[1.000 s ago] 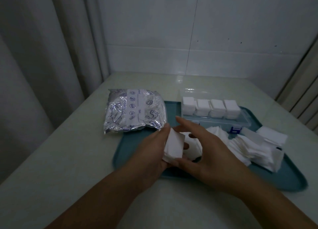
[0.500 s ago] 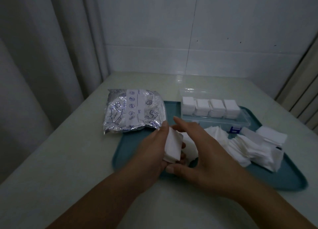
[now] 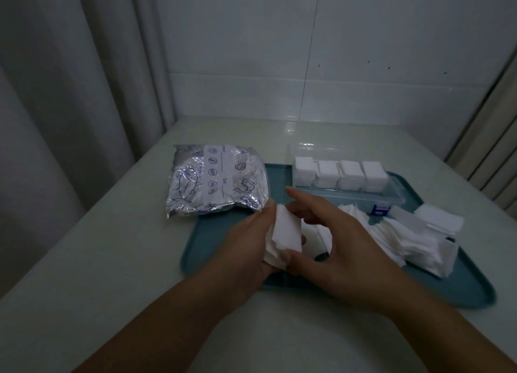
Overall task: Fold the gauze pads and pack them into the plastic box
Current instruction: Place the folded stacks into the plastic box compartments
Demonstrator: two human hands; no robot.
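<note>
My left hand (image 3: 246, 246) grips a small stack of folded white gauze pads (image 3: 285, 232) over the near left part of the teal tray (image 3: 461, 291). My right hand (image 3: 344, 246) pinches the same stack, thumb at its lower edge and fingers curved over its top. A clear plastic box (image 3: 391, 197) with a blue latch lies at the tray's far side, holding several stacks of folded pads (image 3: 341, 173) in a row. A loose pile of unfolded gauze (image 3: 414, 238) lies on the tray to the right of my hands.
A silver foil bag (image 3: 215, 180) with blue drawings lies at the tray's far left corner, partly on the pale table (image 3: 112, 260). A curtain hangs on the left, a tiled wall stands behind, and a door frame is at the right.
My right thumb has slid to the stack's lower edge and its fingers have closed over the top. The stack has tilted slightly; both hands stay in place.
</note>
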